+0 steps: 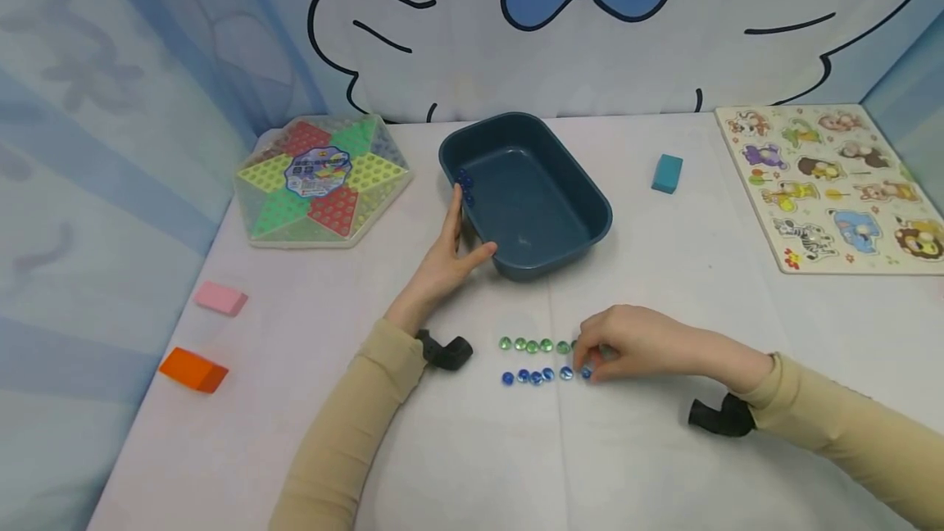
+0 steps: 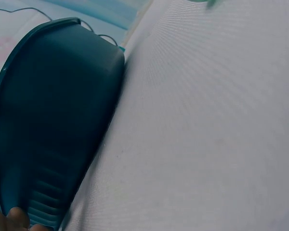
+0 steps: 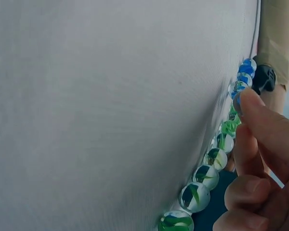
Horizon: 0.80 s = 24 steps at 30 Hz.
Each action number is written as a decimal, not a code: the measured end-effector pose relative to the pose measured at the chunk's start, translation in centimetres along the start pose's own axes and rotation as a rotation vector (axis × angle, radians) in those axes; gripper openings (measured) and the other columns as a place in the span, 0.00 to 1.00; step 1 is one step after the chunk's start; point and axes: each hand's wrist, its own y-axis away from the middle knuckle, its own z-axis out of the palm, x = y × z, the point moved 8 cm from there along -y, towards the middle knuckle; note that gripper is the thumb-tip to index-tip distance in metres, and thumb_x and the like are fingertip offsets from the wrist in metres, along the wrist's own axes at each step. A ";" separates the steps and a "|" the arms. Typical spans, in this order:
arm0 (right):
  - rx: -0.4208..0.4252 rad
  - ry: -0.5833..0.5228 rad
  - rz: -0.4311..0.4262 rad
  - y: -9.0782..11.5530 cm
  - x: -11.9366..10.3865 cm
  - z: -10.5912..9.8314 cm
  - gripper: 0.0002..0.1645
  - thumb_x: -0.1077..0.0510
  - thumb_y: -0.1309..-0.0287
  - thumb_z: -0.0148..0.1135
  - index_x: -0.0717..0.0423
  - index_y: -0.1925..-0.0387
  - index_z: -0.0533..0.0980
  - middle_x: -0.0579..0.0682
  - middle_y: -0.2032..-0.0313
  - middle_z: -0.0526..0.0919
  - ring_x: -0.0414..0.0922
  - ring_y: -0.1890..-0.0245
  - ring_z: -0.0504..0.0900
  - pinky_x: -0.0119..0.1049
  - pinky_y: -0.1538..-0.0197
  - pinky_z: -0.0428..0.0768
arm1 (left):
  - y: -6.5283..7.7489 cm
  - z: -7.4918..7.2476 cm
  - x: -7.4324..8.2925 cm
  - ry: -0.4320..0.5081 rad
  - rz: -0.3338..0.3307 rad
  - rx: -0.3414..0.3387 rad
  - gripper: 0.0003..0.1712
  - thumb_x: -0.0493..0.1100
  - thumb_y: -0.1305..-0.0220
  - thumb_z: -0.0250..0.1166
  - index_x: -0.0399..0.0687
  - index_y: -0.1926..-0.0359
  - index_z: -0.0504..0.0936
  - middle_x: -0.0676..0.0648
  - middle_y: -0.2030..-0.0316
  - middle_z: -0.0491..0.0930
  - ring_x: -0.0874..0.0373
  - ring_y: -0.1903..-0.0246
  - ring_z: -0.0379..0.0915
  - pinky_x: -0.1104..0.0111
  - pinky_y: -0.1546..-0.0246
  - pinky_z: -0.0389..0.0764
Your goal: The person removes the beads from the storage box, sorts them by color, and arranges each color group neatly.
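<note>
My right hand (image 1: 627, 342) is low over the white cloth and pinches a blue marble (image 1: 586, 373) between thumb and fingertips, at the right end of a row of blue marbles (image 1: 536, 378). Just beyond runs a row of green marbles (image 1: 533, 347), its right part hidden behind the hand; the right wrist view shows those green marbles (image 3: 194, 196) closely. My left hand (image 1: 442, 260) touches the dark blue basin (image 1: 564, 146) at its left side and near corner, with index finger and thumb spread. Several dark blue marbles (image 1: 465, 185) lie inside, against the basin's left wall.
A hexagonal game box (image 1: 376, 211) lies at the back left, and a wooden animal puzzle board (image 1: 767, 252) at the back right. A pink block (image 1: 220, 298) and an orange block (image 1: 193, 370) sit near the left edge. The teal block (image 1: 667, 174) is right of the basin.
</note>
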 end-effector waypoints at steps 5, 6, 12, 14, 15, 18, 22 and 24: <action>0.001 0.062 0.016 -0.1 -0.1 0.2 0.07 0.56 0.53 0.70 0.42 0.69 0.81 0.32 0.78 0.69 0.29 0.77 0.67 0.25 0.70 0.69 | 0.8 -0.1 1.4 -0.013 0.004 -0.012 0.54 0.44 0.37 0.60 0.63 0.29 0.27 0.49 0.28 0.29 0.54 0.28 0.30 0.60 0.29 0.44; -0.001 0.070 0.019 -0.2 -0.1 0.2 0.07 0.56 0.53 0.70 0.42 0.69 0.81 0.32 0.79 0.69 0.29 0.77 0.67 0.25 0.70 0.69 | 0.8 -0.1 1.4 -0.017 0.005 -0.013 0.54 0.45 0.37 0.60 0.63 0.29 0.27 0.49 0.28 0.29 0.54 0.28 0.30 0.60 0.29 0.44; -0.004 0.091 0.029 -0.3 -0.1 0.3 0.08 0.57 0.55 0.71 0.43 0.70 0.81 0.32 0.79 0.68 0.29 0.77 0.66 0.25 0.70 0.68 | 0.4 -0.1 0.8 0.008 0.011 -0.013 0.54 0.45 0.38 0.61 0.68 0.29 0.28 0.51 0.28 0.29 0.55 0.28 0.30 0.59 0.29 0.43; -0.005 0.090 0.031 -0.3 -0.1 0.3 0.08 0.57 0.55 0.71 0.43 0.70 0.81 0.32 0.79 0.68 0.29 0.77 0.66 0.25 0.70 0.68 | 0.0 -0.1 0.1 0.014 0.014 -0.009 0.54 0.46 0.38 0.62 0.72 0.30 0.28 0.54 0.28 0.29 0.57 0.29 0.30 0.60 0.29 0.43; -0.006 0.088 0.033 -0.3 -0.1 0.3 0.08 0.57 0.55 0.71 0.43 0.69 0.81 0.32 0.79 0.68 0.29 0.77 0.66 0.25 0.70 0.68 | -0.3 -0.1 -0.3 0.014 0.018 -0.005 0.54 0.47 0.38 0.62 0.74 0.31 0.28 0.55 0.28 0.29 0.58 0.29 0.30 0.60 0.29 0.43; -0.006 0.083 0.037 -0.3 -0.1 0.2 0.09 0.56 0.55 0.71 0.43 0.69 0.81 0.32 0.79 0.69 0.29 0.77 0.67 0.25 0.70 0.68 | -0.9 0.0 -1.4 0.002 0.026 0.010 0.55 0.50 0.40 0.63 0.80 0.32 0.28 0.58 0.28 0.30 0.60 0.29 0.30 0.62 0.29 0.44; -0.001 0.068 0.045 -0.3 -0.1 -0.3 0.09 0.55 0.54 0.71 0.43 0.68 0.81 0.31 0.78 0.70 0.30 0.76 0.68 0.25 0.69 0.69 | -1.1 -0.1 -1.7 -0.006 0.042 0.023 0.55 0.51 0.40 0.63 0.77 0.31 0.28 0.58 0.28 0.30 0.59 0.29 0.31 0.61 0.30 0.44; -0.002 0.047 0.052 -0.4 0.0 -0.7 0.09 0.54 0.53 0.70 0.43 0.67 0.81 0.31 0.77 0.71 0.30 0.77 0.68 0.24 0.69 0.70 | -1.1 0.0 -1.7 0.005 0.042 0.023 0.55 0.51 0.40 0.63 0.75 0.30 0.28 0.58 0.28 0.30 0.59 0.29 0.31 0.60 0.30 0.44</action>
